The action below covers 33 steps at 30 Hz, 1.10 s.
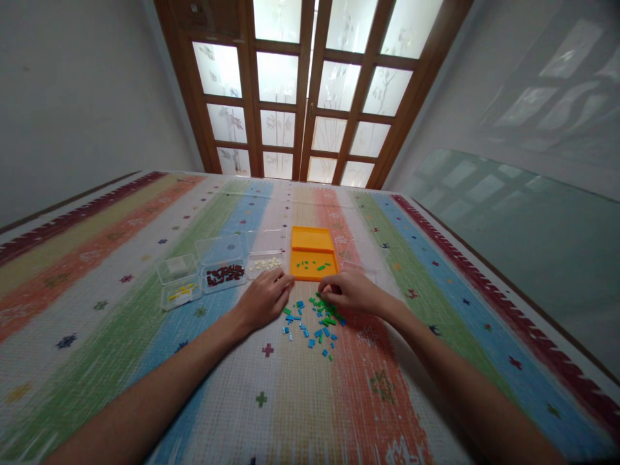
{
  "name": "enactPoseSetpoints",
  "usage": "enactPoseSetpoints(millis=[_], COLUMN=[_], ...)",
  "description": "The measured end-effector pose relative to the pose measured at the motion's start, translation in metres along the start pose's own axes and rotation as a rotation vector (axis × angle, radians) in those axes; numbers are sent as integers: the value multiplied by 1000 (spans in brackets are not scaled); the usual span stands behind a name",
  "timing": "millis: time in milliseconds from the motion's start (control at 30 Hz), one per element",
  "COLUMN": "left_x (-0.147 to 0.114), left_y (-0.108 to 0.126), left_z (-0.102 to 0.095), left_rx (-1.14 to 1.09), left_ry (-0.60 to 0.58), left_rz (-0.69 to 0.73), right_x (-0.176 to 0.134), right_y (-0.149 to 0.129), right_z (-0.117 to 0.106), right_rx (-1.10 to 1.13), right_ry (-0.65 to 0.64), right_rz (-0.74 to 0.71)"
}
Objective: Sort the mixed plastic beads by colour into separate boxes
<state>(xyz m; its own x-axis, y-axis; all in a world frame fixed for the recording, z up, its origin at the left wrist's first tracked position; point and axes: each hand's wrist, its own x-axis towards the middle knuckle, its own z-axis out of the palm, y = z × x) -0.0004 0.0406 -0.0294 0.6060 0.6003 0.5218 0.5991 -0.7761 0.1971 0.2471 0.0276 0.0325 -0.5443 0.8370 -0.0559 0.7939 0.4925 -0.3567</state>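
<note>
An open orange box (pixel 313 279) lies on the table, with several small green building bricks (pixel 321 267) in its near half. Beside its near left corner rests my left hand (pixel 264 298), fingers loosely stretched and fingertips at the box edge; nothing shows in it. My right hand (pixel 356 290) is at the near right corner, fingers bent and pressed together over the pile. Whatever its fingertips hold is hidden. Between and below my hands lie loose green bricks (pixel 330 320) and blue bricks (pixel 311 343), scattered on the cloth.
Left of the box stand clear lidded boxes, opened: one with yellow bricks (pixel 181 292), one with dark red bricks (pixel 225 276), one with cream pieces (pixel 266 264). Another clear box (pixel 359 267) is partly behind my right hand. A striped cloth (pixel 261 420) covers the table.
</note>
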Motion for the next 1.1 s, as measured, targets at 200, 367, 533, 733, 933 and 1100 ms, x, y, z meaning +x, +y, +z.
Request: enactPoseSetpoints(millis=[200, 367, 533, 733, 933, 1100], left_x=[0, 1, 1, 0, 1, 1], left_y=[1, 2, 2, 1, 1, 1], left_z=[-2, -3, -2, -1, -1, -1], left_rx=[-4, 3, -19, -4, -27, -35], left_ry=[8, 6, 15, 12, 16, 2], left_rz=[3, 3, 7, 10, 8, 5], right_x=[6, 6, 4, 2, 3, 5], right_y=[-1, -2, -3, -2, -1, -2], right_z=[5, 2, -1, 0, 4, 4], right_rx=[-5, -46, -67, -103, -73, -75], right_ry=[-34, -22, -40, -31, -44, -49], right_rz=[-1, 4, -3, 0, 8, 1])
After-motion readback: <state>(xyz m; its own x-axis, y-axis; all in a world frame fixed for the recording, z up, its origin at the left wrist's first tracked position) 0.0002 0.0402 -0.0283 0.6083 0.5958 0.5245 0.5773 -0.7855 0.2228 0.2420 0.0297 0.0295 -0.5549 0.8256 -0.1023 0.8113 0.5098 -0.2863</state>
